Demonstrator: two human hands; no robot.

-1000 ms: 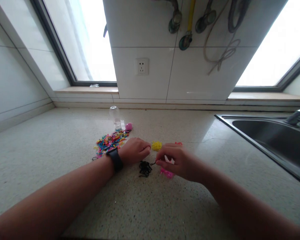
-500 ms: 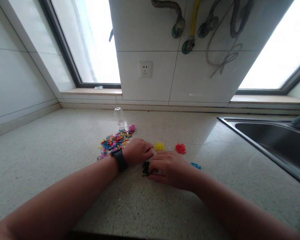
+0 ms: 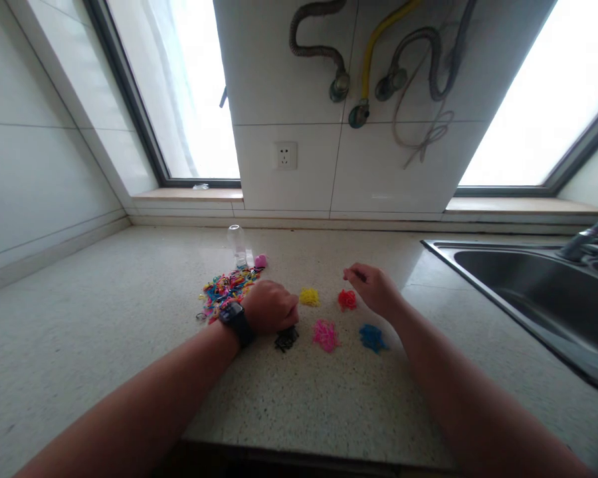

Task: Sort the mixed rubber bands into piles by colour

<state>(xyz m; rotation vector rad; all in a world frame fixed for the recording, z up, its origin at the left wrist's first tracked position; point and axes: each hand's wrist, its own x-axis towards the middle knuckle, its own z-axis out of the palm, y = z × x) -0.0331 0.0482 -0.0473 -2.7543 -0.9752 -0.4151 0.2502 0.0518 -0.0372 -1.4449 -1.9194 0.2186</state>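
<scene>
Pale tiled wall [image 3: 274, 86] behind, white power socket [image 3: 286, 155] mounted low on it. Above and right: ribbed grey hose [image 3: 309, 50] bending down to a left valve [image 3: 339, 87], yellow hose [image 3: 373, 53] down to a middle valve [image 3: 359, 115], dark hose [image 3: 434, 63] curving from a right valve [image 3: 391, 85]; thin pale cord [image 3: 430, 137] looped in a bow just below it. Dark-framed, bright left window [image 3: 184, 93] with handle [image 3: 223, 97]; small clear item [image 3: 200, 187] on its sill [image 3: 179, 194] — too small to tell what. Right window [image 3: 533, 119], bright too, over another sill [image 3: 518, 205]. Steel sink [image 3: 513, 282] set into speckled countertop [image 3: 124, 312], far right — metal faucet [image 3: 589, 239] at its back edge.
</scene>
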